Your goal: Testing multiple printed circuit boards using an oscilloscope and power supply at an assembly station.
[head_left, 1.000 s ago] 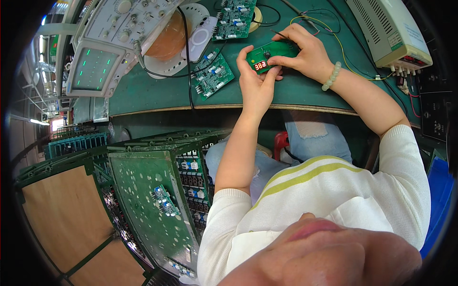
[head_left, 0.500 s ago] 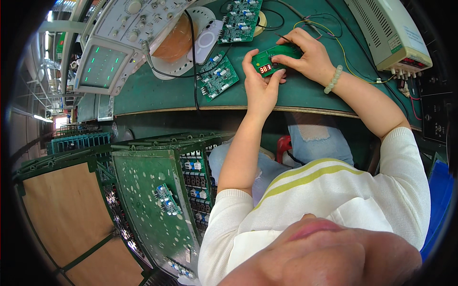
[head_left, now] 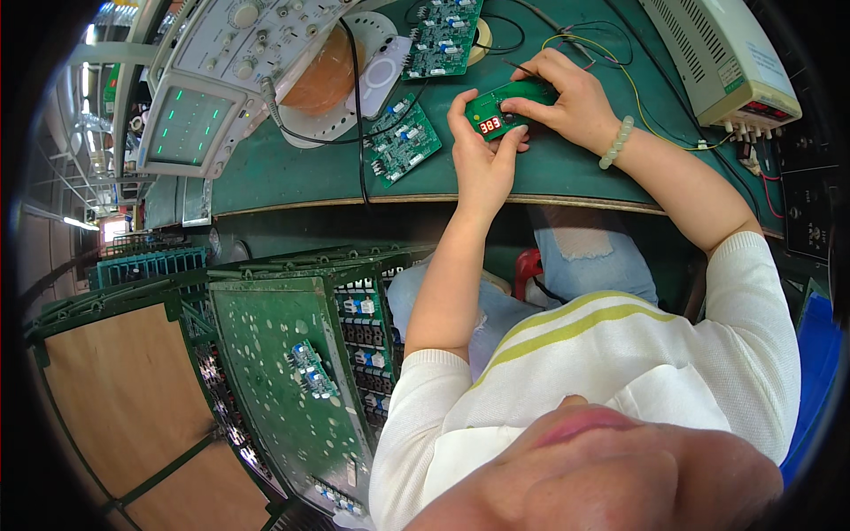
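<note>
A small green circuit board (head_left: 482, 110) with a lit red digit display is held above the green workbench (head_left: 310, 177). My left hand (head_left: 485, 164) is closed on its left end, thumb below and fingers along the edge. Gripping the right part is my right hand (head_left: 567, 102), its thumb pressed on the board's face beside the display. A dark lead runs by the right fingers; its end is hidden. Another green circuit board (head_left: 405, 140) lies on the bench left of my hands. Farther back lies a larger populated board (head_left: 443, 37).
An oscilloscope (head_left: 190, 128) with a lit screen stands at the left, a black cable (head_left: 359, 106) crossing beside it. At the right is a power supply (head_left: 722, 66) with thin wires. A green rack (head_left: 274, 354) holding boards stands below left of the bench edge (head_left: 443, 202).
The digits on the display have changed. Both hands keep their grip, and the board has barely shifted.
</note>
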`<action>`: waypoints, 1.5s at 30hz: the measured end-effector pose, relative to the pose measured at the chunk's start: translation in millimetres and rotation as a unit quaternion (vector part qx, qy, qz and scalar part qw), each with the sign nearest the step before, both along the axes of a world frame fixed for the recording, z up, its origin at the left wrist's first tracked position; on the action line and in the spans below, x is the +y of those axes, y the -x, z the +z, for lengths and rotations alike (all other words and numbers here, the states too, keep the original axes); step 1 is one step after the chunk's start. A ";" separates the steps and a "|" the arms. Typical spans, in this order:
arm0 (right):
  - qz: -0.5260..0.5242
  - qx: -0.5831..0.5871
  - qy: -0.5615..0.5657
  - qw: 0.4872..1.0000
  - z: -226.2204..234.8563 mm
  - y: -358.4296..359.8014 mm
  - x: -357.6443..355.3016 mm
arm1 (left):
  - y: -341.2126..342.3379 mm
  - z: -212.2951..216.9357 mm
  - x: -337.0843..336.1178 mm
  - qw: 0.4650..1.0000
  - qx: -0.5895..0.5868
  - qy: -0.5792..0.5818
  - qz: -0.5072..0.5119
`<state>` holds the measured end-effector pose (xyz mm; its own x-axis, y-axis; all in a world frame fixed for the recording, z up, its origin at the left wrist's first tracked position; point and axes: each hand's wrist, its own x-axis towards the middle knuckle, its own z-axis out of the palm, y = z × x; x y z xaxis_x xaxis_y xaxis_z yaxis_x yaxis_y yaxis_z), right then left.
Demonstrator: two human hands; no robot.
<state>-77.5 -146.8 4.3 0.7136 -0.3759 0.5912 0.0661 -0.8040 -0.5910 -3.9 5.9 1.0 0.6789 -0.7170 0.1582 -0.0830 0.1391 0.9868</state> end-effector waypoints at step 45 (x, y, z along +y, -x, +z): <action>-0.001 0.006 -0.012 1.000 -1.8 -2.2 0.0 | -2.2 -4.8 -1.1 1.000 -0.001 0.015 0.004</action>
